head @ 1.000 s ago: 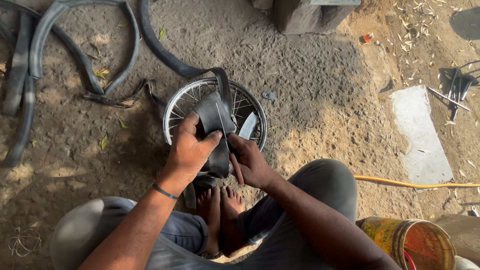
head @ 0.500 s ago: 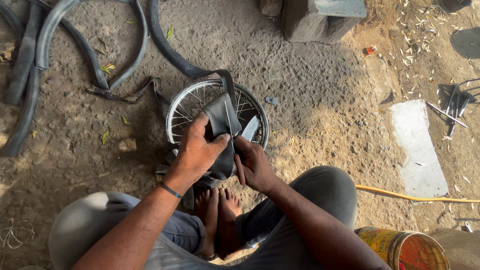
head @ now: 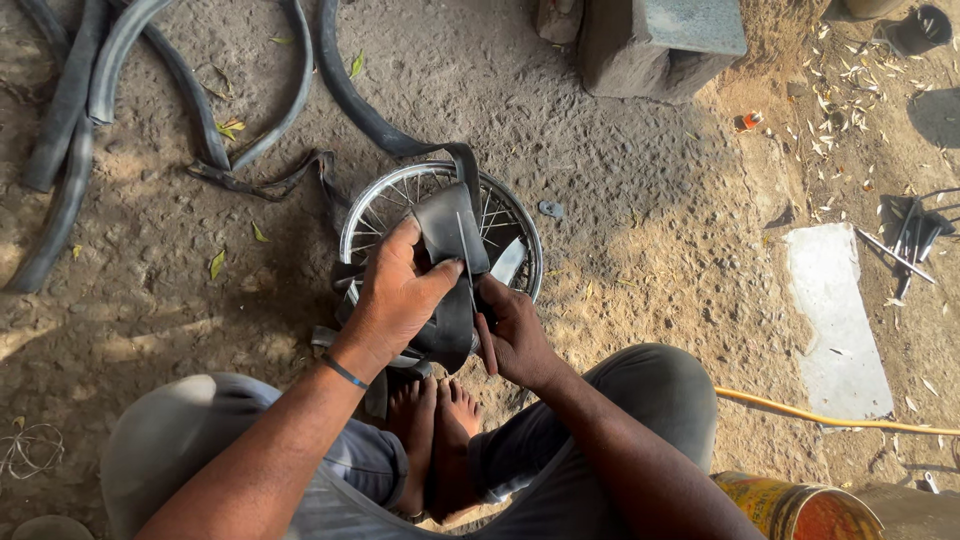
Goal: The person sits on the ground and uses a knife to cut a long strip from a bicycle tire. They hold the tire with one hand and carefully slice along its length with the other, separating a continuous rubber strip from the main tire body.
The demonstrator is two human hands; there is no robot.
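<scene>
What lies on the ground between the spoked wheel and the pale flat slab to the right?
In the head view, mostly bare sandy dirt separates the wheel from the slab; only a small grey scrap lies just off the rim.

Packed dirt ground [head: 620,230] carries a spoked wheel rim [head: 520,225], tyres [head: 60,150] (scattered), stone block [head: 655,40].

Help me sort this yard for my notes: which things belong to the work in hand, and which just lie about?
In hand:
left hand
right hand
black inner tube
thin tool
spoked wheel rim

Lying about:
old tyres
stone block
yellow hose
paint can
</scene>
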